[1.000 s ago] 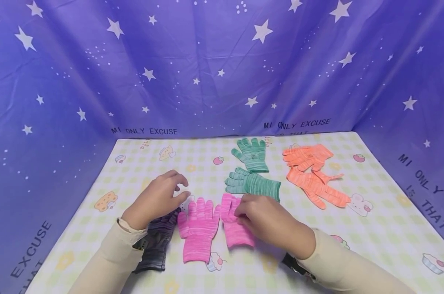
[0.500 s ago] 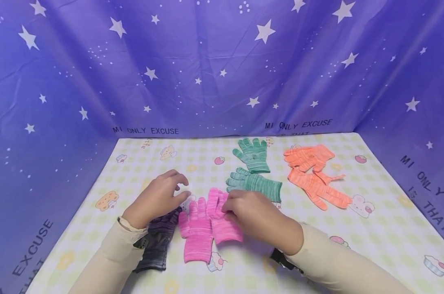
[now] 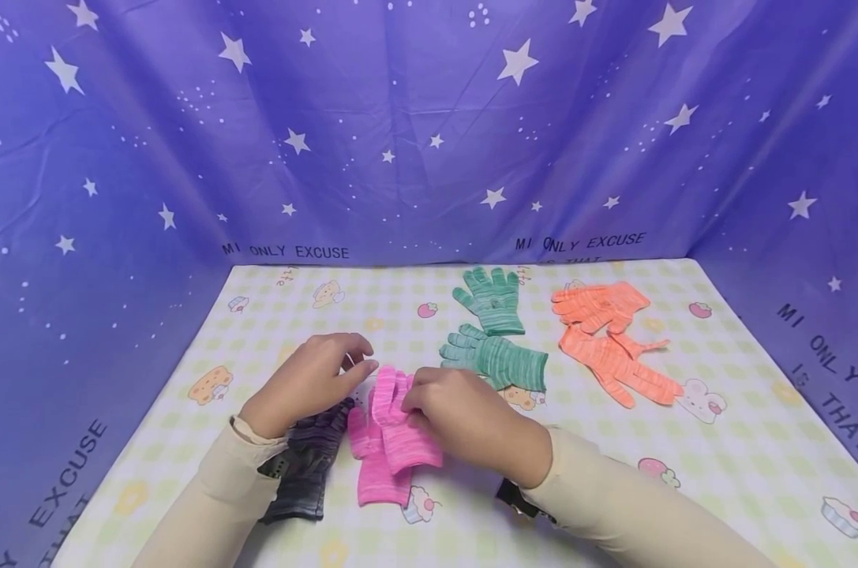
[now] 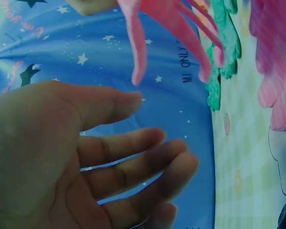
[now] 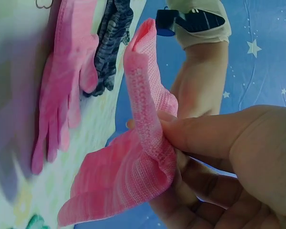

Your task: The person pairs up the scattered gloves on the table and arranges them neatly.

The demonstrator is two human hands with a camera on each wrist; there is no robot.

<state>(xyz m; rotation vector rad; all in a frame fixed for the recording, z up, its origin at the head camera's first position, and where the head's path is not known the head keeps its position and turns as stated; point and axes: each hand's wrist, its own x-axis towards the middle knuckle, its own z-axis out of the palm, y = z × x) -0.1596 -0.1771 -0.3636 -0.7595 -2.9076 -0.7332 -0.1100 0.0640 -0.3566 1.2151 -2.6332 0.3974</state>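
Observation:
My right hand (image 3: 474, 418) pinches a pink knit glove (image 5: 143, 157) between thumb and fingers. In the head view this glove overlaps a second pink glove (image 3: 382, 483); the right wrist view shows it raised above that one, which lies flat on the cloth. My left hand (image 3: 308, 383) hovers left of the pink gloves with relaxed, slightly bent fingers and holds nothing. Beneath the left wrist lies dark grey knitwear (image 3: 302, 481), partly hidden by the arm; glove fingers show at its far end.
Two green gloves (image 3: 496, 304) lie toward the back middle. Two orange gloves (image 3: 616, 367) lie to their right, partly overlapping. A checked cloth (image 3: 748, 473) covers the table, and a blue star-printed curtain (image 3: 400, 95) surrounds its back and sides.
My right hand has carried the pink glove leftward, from beside the flat pink glove to over it. The left hand has stayed nearly in place.

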